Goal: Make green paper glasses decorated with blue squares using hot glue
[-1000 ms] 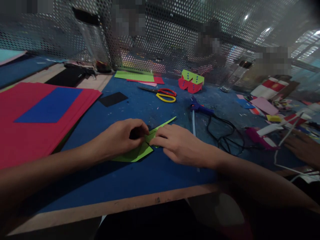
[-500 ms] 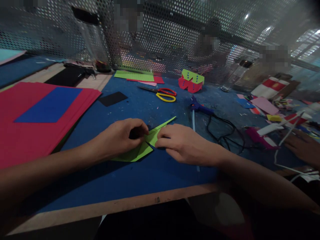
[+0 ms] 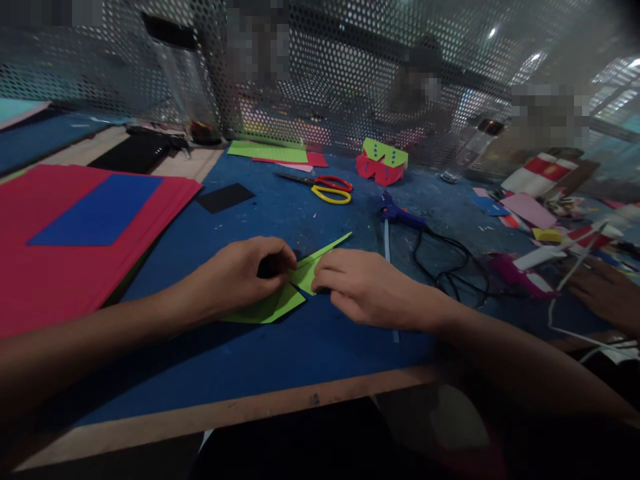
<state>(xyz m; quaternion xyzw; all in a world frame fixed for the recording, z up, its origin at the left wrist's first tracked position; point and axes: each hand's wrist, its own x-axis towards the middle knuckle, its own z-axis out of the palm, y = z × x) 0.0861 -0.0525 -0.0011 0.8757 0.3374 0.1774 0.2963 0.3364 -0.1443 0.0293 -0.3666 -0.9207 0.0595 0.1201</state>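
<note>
A cut piece of light green paper [image 3: 275,307] lies low over the blue table, with slits and a raised strip pointing to the upper right. My left hand [image 3: 253,270] pinches it from the left, thumb and fingers closed near its middle. From the right, my right hand [image 3: 367,283] is closed on the same paper, fingertips bent around its right part. Both hands hide much of the piece. Beyond them, scissors [image 3: 333,189] with red and yellow handles lie flat. A blue glue gun [image 3: 400,215] with a pale glue stick rests behind my right hand.
Red sheets [image 3: 65,280] with a blue rectangle [image 3: 100,210] fill the left. A black paper piece [image 3: 226,198] lies farther back. A green and red paper shape [image 3: 383,162] stands near the perforated screen. A black cord [image 3: 455,257], a power strip [image 3: 525,275] and another person's hand [image 3: 603,290] are right.
My right hand's fingertips have shifted very slightly on the green paper. My left hand and everything else stay in place.
</note>
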